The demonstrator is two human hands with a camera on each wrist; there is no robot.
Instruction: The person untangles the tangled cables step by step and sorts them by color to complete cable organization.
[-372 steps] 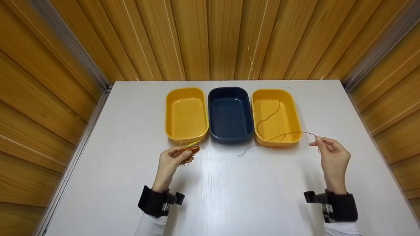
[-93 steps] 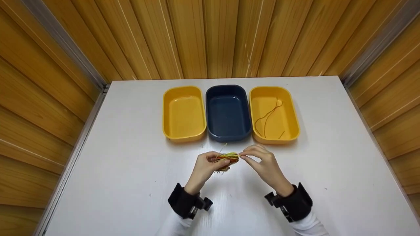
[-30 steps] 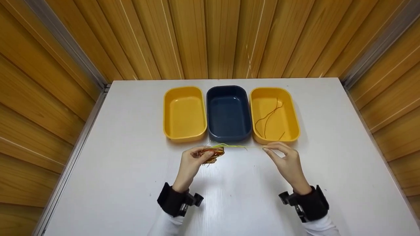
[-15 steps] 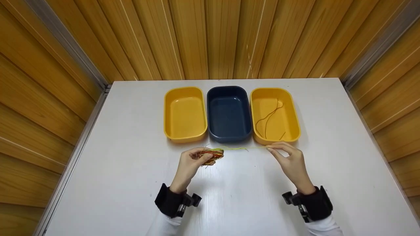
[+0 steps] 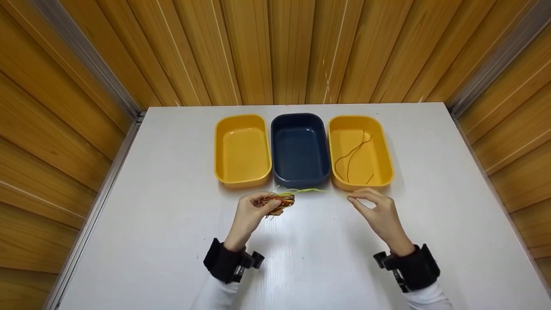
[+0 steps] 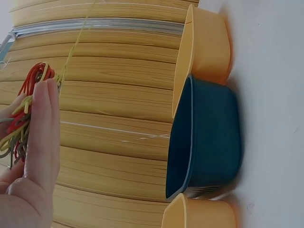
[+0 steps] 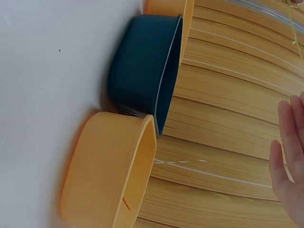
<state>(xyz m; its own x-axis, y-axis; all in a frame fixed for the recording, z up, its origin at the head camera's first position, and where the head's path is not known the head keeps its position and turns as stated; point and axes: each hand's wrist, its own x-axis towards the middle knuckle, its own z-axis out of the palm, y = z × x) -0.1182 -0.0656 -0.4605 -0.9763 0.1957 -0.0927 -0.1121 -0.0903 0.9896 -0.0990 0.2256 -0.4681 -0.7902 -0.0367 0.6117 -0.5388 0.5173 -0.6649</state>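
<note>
My left hand [image 5: 249, 215] grips a bundle of thin strings [image 5: 285, 203] in red, yellow and greyish brown between thumb and fingers. In the left wrist view the looped bundle [image 6: 21, 121] shows behind the fingers [image 6: 42, 128]. From its top a yellow string [image 5: 311, 190] runs to the right, in front of the dark blue bin. At the far end, my right hand [image 5: 381, 213] pinches this string between thumb and fingertips, by the near rim of the right yellow bin [image 5: 389, 165]. A few thin strings [image 5: 349, 157] lie inside that bin.
The dark blue bin [image 5: 301, 178] stands between the right yellow bin and the left yellow bin [image 5: 243, 183], all in a row on the white table [image 5: 172, 172]. Wood-look panels [image 5: 275, 51] rise behind and at both sides.
Earlier my right hand held a red string over the right bin; more string lies there now. Since then the hands met at the bundle and parted, drawing the yellow string out. Lately they barely move.
</note>
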